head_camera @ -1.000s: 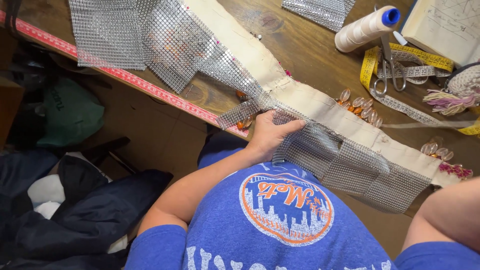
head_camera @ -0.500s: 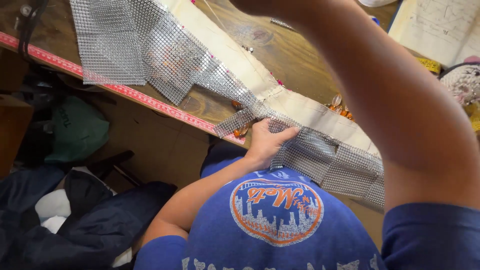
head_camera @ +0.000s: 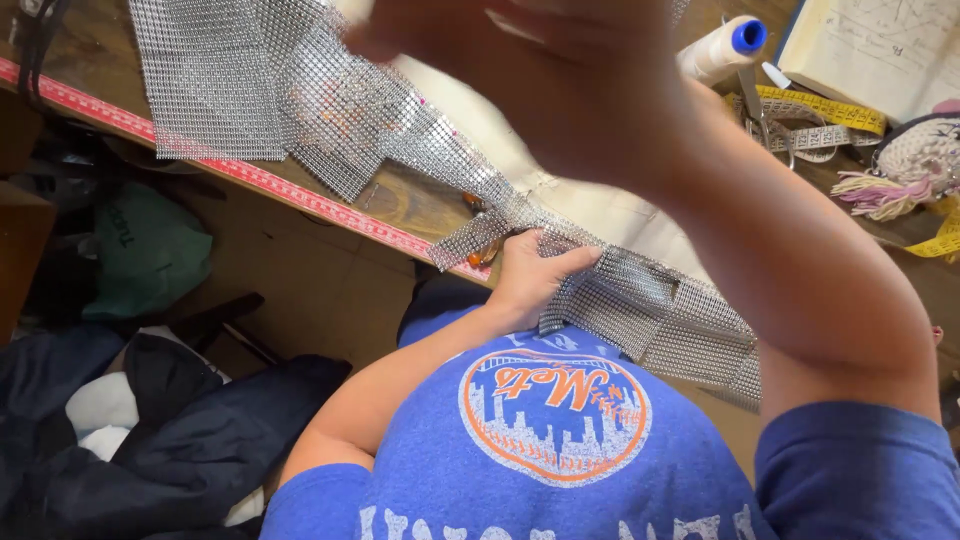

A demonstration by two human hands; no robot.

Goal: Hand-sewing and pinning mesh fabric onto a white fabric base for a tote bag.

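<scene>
The silver mesh strip [head_camera: 420, 150] lies along the tabletop [head_camera: 420, 205] edge, its long axis running from upper left down to lower right, atop cream fabric [head_camera: 600, 205]. The left hand [head_camera: 535, 275] still pins its near end, fingers closed on it. The right hand [head_camera: 520, 50] has swung up close to the camera, blurred; I cannot tell its grip.

A white thread cone [head_camera: 718, 48] with a blue core lies on the wooden table [head_camera: 420, 200] near scissors [head_camera: 758, 110], a yellow tape measure [head_camera: 830, 108] and an open notebook [head_camera: 880, 50]. A crocheted piece [head_camera: 925, 155] with pink tassels sits at the right edge. Below the table, a green bag [head_camera: 150, 255] and dark clothing [head_camera: 190, 440] lie on the floor.
</scene>
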